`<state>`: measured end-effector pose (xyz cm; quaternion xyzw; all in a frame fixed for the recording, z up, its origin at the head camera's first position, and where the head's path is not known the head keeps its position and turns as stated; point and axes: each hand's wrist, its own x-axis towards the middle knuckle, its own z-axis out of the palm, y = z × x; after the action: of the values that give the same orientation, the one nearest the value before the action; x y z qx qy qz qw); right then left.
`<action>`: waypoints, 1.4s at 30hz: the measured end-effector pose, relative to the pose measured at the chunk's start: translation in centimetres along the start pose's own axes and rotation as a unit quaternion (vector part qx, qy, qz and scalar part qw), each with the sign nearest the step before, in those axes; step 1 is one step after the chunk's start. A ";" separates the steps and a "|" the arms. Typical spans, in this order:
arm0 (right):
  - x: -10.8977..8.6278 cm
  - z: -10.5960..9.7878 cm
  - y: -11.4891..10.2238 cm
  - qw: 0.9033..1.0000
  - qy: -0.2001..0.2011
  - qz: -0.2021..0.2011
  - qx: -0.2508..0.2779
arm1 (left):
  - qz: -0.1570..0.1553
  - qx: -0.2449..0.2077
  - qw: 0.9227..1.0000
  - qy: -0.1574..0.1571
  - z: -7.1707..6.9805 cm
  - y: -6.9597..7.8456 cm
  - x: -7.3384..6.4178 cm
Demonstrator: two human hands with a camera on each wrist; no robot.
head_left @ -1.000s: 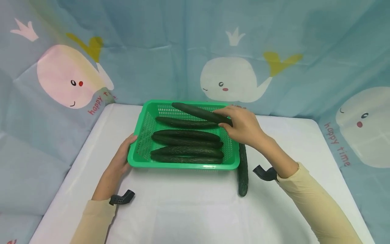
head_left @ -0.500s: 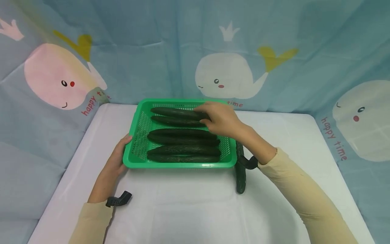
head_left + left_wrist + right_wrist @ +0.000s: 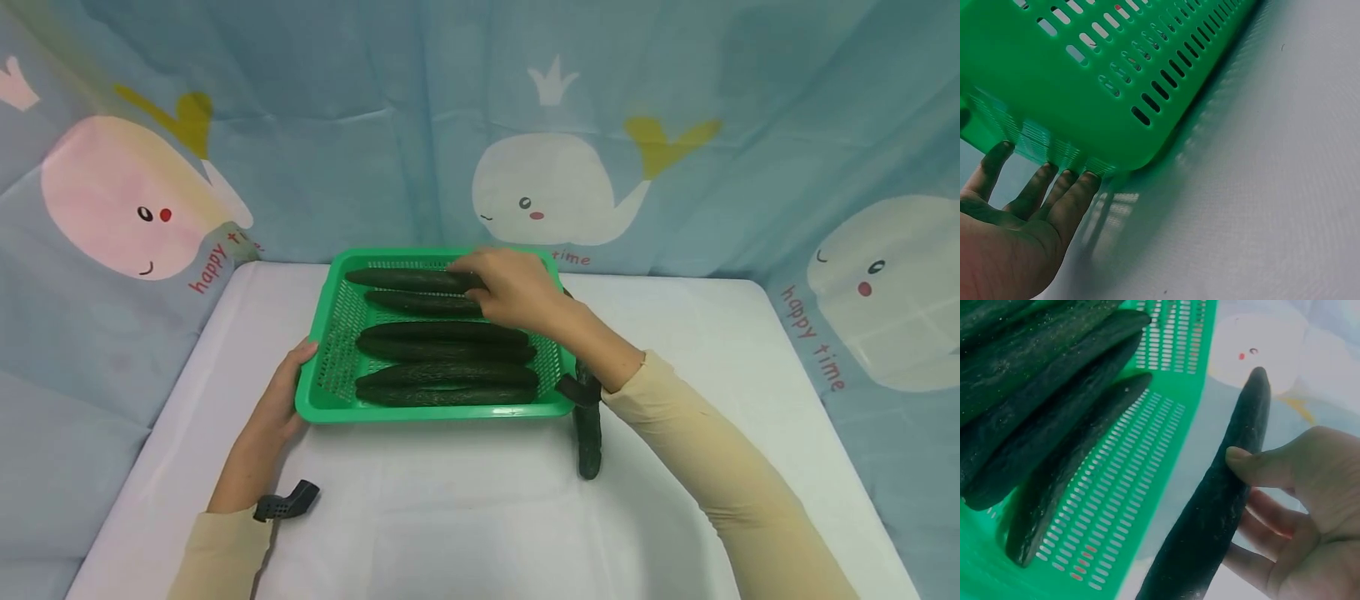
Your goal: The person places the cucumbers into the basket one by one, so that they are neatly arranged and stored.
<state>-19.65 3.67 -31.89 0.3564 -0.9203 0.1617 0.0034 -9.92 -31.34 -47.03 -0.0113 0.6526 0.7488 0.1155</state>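
Note:
My right hand [image 3: 510, 287] grips a dark green cucumber [image 3: 397, 281] near one end, over the back of the green slotted basket [image 3: 435, 414]. In the right wrist view the thumb lies on one side of that cucumber [image 3: 1210, 519] and curled fingers are on the other. Several more cucumbers [image 3: 447, 374] lie side by side inside the basket. At the basket's left end is my left hand [image 3: 281, 387]. The left wrist view shows its fairly straight fingers [image 3: 1072, 203] touching the basket's outer wall [image 3: 1085, 125].
Another cucumber [image 3: 589, 446] lies on the white-covered table [image 3: 465, 517] along the basket's right side, partly hidden by my right wrist and its black camera mount [image 3: 579, 390]. A blue curtain [image 3: 360, 167] printed with whales hangs behind the table.
My right hand has carried the cucumber left and down, from above the basket's right back corner to its back side, levelling it. The left hand stays at the basket's left end.

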 end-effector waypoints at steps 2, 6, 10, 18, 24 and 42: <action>0.4 0.3 0.0 1.000 0.007 -0.007 0.006 | 0.001 0.001 1.000 0.001 0.0 0.0 0.0; 0.5 0.7 0.4 1.000 0.018 -0.005 0.010 | 0.005 -0.003 1.000 -0.007 0.0 0.0 0.1; -0.4 0.9 1.0 1.000 0.010 0.007 0.008 | 0.003 -0.003 1.000 -0.003 0.0 0.0 0.1; -2.9 0.9 2.3 0.999 -0.020 0.032 0.016 | 0.002 0.001 1.000 0.002 0.1 0.2 0.2; -4.6 0.0 2.8 0.998 -0.020 0.052 0.033 | -0.004 0.000 1.000 0.011 0.1 0.0 0.1; -8.8 -1.0 4.3 0.991 0.016 0.106 0.075 | -0.014 0.003 1.000 0.021 0.4 0.2 -0.2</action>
<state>-16.00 12.76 -33.30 0.2531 -0.9381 0.2350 -0.0259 -9.76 -31.03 -46.79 -0.0358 0.6568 0.7448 0.1123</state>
